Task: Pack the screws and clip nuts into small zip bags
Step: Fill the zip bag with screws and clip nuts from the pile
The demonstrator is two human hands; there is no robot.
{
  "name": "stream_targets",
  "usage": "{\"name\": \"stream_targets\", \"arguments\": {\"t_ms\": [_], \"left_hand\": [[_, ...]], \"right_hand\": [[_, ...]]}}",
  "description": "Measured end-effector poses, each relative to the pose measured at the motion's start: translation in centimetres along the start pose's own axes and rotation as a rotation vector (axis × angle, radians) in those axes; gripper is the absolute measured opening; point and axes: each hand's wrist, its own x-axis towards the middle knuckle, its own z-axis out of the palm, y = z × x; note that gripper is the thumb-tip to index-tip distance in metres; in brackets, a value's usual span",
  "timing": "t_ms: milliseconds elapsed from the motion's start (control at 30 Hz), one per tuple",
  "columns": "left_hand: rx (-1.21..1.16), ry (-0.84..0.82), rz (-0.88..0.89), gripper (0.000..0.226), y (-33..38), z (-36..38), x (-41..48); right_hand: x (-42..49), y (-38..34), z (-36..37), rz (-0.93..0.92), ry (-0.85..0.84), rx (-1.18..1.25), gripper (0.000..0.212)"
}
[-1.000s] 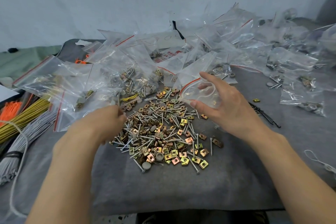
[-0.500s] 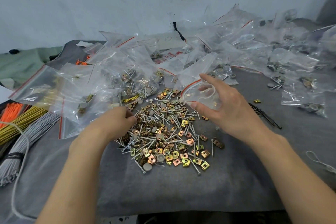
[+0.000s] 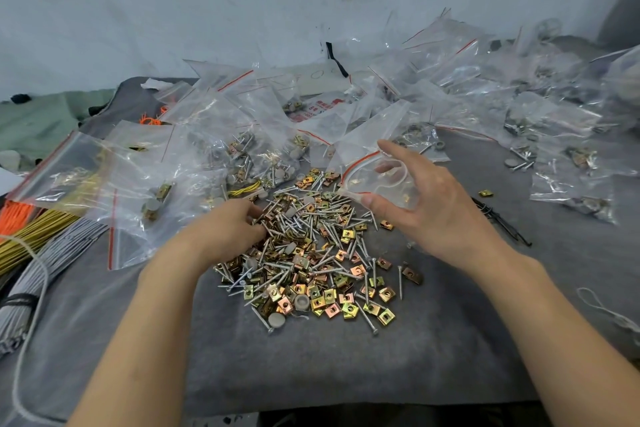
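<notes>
Right hand (image 3: 440, 218) holds zip bag (image 3: 375, 180); left hand (image 3: 225, 229) touches screws (image 3: 308, 236).

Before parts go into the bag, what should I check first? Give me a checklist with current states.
1. Grip on bag by right hand: ok, thumb and fingers hold it.
2. Mouth of bag open: ok, spread wide.
3. Reach of left hand to pile: ok, fingertips are in the screws and nuts.
4. Parts gripped in left hand: cannot tell, the fingertips are hidden.
5. Room in bag: ok, it looks nearly empty.
</notes>
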Motion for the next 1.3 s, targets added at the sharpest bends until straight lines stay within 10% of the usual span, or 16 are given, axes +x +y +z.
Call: {"name": "stream_targets", "arguments": {"t_ms": [1300], "left_hand": [[-0.396, 0.177, 0.211, 0.011, 1.8, -0.2, -0.7]], "right_hand": [[-0.3, -0.3, -0.6, 0.014, -0.027, -0.026, 0.077]]}}
